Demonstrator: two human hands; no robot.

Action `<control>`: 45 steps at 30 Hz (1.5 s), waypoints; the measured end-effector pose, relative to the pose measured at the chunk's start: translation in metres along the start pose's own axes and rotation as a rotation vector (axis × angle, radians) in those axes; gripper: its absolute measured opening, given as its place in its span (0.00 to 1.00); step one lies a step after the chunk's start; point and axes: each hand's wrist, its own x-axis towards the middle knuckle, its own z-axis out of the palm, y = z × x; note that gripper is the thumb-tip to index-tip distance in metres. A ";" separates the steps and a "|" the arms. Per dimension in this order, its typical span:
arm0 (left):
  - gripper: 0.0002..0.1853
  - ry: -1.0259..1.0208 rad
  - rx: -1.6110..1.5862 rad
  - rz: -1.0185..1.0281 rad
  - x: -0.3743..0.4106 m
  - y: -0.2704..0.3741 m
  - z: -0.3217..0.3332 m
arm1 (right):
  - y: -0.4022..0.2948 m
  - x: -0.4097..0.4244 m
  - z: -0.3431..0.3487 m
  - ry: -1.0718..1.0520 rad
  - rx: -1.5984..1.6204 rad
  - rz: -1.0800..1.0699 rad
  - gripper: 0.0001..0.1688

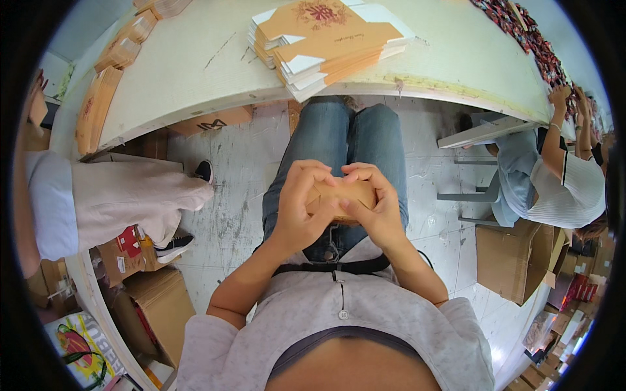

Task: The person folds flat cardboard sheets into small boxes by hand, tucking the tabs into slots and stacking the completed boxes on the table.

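A small tan paperboard box (337,195) with folded flaps is held above my lap, between both hands. My left hand (305,203) grips its left side, thumb on the upper face and fingers curled over the far edge. On the right side, my right hand (374,200) holds it in much the same way. The underside of the box is hidden. Beyond my knees, a stack of flat printed tan-and-white carton blanks (337,44) lies at the near edge of the white table (195,63).
More tan carton stacks (98,107) lie at the table's left end. People sit at both sides. A grey chair (484,190) and an open cardboard box (513,259) stand right; another cardboard box (161,308) stands lower left. Many dark red packets (538,54) lie far right.
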 end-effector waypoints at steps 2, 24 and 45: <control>0.21 -0.095 0.055 -0.002 -0.005 0.004 0.000 | 0.004 -0.004 -0.004 -0.014 0.019 0.055 0.15; 0.25 -0.312 0.089 0.069 -0.008 0.014 -0.005 | -0.033 -0.008 -0.018 -0.203 -0.487 -0.102 0.18; 0.35 0.216 -0.277 -0.111 0.012 0.020 -0.011 | -0.006 -0.020 -0.078 -0.072 0.447 0.297 0.45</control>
